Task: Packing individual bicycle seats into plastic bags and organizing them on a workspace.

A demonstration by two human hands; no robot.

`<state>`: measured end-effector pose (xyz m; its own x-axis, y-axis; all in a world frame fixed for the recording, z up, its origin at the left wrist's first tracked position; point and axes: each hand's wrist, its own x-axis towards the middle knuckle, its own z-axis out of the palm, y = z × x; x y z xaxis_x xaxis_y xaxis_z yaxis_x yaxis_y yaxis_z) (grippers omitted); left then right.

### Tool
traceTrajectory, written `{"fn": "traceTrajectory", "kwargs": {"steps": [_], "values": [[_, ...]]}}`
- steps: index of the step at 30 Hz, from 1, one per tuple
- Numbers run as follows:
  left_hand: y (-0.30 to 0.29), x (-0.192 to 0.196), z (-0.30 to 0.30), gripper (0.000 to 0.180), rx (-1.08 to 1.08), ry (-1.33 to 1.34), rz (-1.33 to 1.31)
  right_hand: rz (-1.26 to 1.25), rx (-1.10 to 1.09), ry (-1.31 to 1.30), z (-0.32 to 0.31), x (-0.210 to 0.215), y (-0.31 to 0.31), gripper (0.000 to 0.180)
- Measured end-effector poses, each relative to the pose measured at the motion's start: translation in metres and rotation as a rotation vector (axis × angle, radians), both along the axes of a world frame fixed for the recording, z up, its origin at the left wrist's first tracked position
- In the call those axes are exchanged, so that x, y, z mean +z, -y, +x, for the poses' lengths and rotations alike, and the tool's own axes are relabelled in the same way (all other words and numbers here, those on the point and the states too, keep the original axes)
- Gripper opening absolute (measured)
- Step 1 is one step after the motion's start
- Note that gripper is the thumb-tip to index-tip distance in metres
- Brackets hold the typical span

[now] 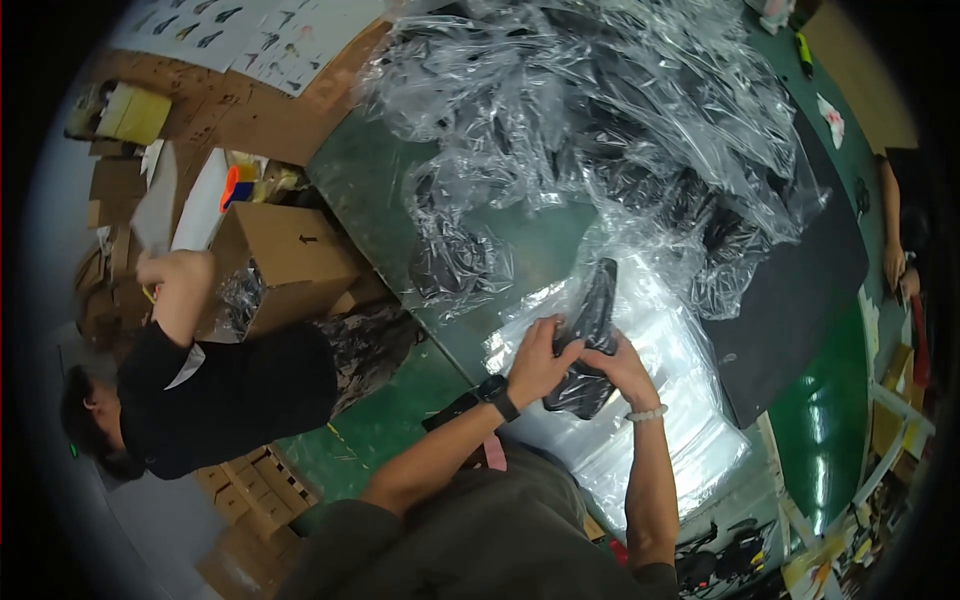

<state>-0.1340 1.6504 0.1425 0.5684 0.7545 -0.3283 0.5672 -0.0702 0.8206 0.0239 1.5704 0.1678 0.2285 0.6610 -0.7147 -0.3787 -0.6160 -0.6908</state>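
Between my two hands is a black bicycle saddle, its narrow nose pointing away from me and its wide end near my body. Clear plastic film seems to cover its wide end. My left hand grips it from the left, a dark watch on that wrist. From the right, my right hand holds it, thumb on top, with a pale bead bracelet on the wrist. Beneath the saddle lies a stack of clear plastic bags. One bagged black saddle rests farther left on the green table.
A large heap of black items in clear plastic covers the far table. On the right lies a black mat. A person in black stands at left beside a cardboard box. Another person's hands show at far right.
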Motion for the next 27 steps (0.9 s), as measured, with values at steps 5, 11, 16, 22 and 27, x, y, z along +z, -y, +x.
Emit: {"fn": "traceTrajectory", "kwargs": {"steps": [5, 11, 16, 22, 27], "values": [[-0.072, 0.011, -0.047, 0.055, 0.058, -0.151, 0.090, 0.081, 0.190, -0.077, -0.026, -0.038, -0.071, 0.055], [-0.239, -0.017, -0.064, 0.081, 0.403, -0.469, 0.619, 0.099, 0.382, -0.017, -0.013, -0.090, -0.140, 0.064], [-0.267, -0.044, -0.031, 0.096, 0.469, -0.720, 0.006, 0.000, 0.451, 0.100, -0.032, -0.103, -0.167, 0.072], [-0.280, -0.067, -0.049, 0.076, 0.433, -0.802, 0.144, 0.005, 0.523, 0.187, -0.072, -0.094, -0.188, 0.064], [-0.351, -0.065, -0.088, 0.078, 0.232, -0.812, 0.182, 0.005, 0.280, 0.109, -0.146, -0.134, -0.232, 0.070]]}}
